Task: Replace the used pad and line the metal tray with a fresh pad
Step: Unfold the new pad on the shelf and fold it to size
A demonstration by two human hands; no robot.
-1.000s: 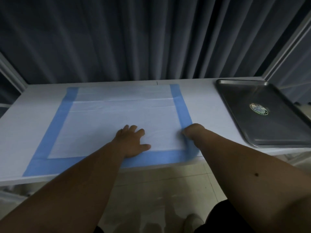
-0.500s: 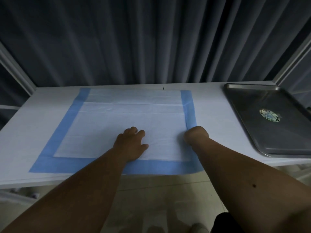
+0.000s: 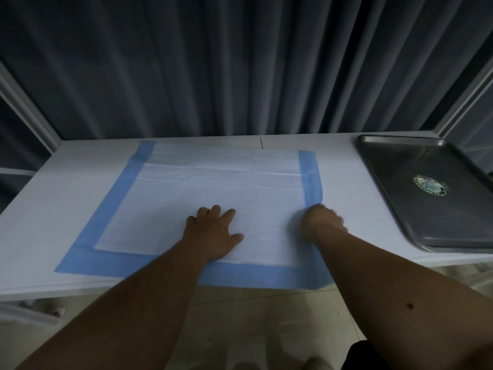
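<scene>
both hands (image 3: 213, 233) flat on pad (image 3: 186, 198)

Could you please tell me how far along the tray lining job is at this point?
Done: the blue-bordered pad lies unfolded on the white table. In hand: the left hand presses it flat; the right hand is at its right border, grip unclear. Left: the metal tray is bare, unlined.

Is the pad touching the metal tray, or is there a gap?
Apart. The head view shows a bare strip of white table between the pad's blue right border and the metal tray's left rim.
</scene>
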